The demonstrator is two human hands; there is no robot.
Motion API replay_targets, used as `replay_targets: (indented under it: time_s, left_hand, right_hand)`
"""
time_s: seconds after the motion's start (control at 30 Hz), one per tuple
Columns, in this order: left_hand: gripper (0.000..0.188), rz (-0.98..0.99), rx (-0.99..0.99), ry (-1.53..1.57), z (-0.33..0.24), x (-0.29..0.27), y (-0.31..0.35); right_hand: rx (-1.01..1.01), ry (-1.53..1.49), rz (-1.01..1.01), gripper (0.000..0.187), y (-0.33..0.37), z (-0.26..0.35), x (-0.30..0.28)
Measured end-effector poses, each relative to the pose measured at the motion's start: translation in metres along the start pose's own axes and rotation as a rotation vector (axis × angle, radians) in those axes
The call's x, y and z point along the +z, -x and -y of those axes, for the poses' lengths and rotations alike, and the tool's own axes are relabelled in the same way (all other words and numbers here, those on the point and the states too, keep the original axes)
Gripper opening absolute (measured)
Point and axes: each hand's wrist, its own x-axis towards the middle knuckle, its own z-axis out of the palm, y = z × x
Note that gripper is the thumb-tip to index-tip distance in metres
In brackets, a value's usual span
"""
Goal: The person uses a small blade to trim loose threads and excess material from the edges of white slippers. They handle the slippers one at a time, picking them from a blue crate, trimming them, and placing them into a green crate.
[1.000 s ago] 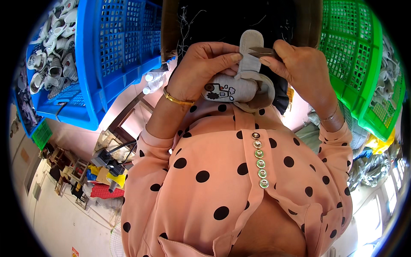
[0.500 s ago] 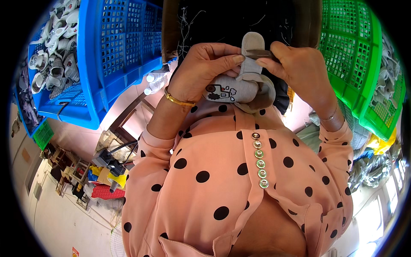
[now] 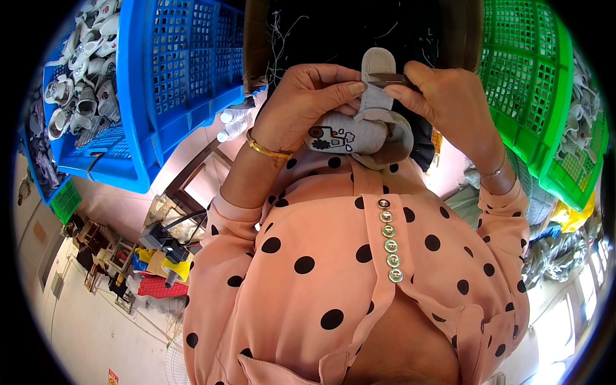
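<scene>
My left hand [image 3: 307,102] is closed on a small light-grey fabric shoe [image 3: 367,136] with a dark vehicle picture sewn on it. Its thumb and fingers pinch the side of the upright strap [image 3: 378,62], a long round-ended flap with stitching round its edge. In my right hand [image 3: 449,106] a narrow dark metal blade [image 3: 387,79] is pinched between thumb and forefinger. The blade lies across the strap, close to my left thumb; whether it is a knife or thread snips I cannot tell. The shoe's opening and brown inside face right, near my lap.
A blue plastic crate [image 3: 138,115] full of similar shoes [image 3: 83,96] stands to the left. On the right is a green crate [image 3: 536,96], also holding shoes. Ahead lies a dark surface [image 3: 346,32] strewn with loose threads. White thread spools [image 3: 234,125] sit beside the blue crate.
The blade in my right hand has shifted and tilted slightly against the strap. Both hands and the shoe stay almost in place.
</scene>
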Motion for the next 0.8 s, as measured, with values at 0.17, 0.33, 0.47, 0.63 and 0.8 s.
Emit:
replay_targets:
  time_s: [0.17,0.33,0.47,0.63,0.8]
  left_hand:
    - [0.023,-0.005,-0.004,-0.018,0.000,0.000,-0.002]
    - [0.023,0.007,0.011,-0.022,0.000,0.001,-0.001]
    - [0.023,0.010,0.009,-0.024,0.001,0.000,-0.001]
    - [0.022,0.022,0.012,-0.034,0.001,0.000,-0.001]
    - [0.022,0.048,0.017,-0.023,0.004,-0.003,-0.004]
  right_hand:
    - [0.025,-0.104,0.040,0.049,0.000,-0.005,0.002]
    - [0.016,-0.032,0.014,0.049,0.000,0.001,-0.001]
    - [0.001,-0.012,0.025,0.048,-0.001,0.002,-0.001]
    - [-0.021,0.094,-0.001,0.046,0.001,0.005,0.002]
    - [-0.043,0.141,-0.014,0.044,0.002,0.008,0.002]
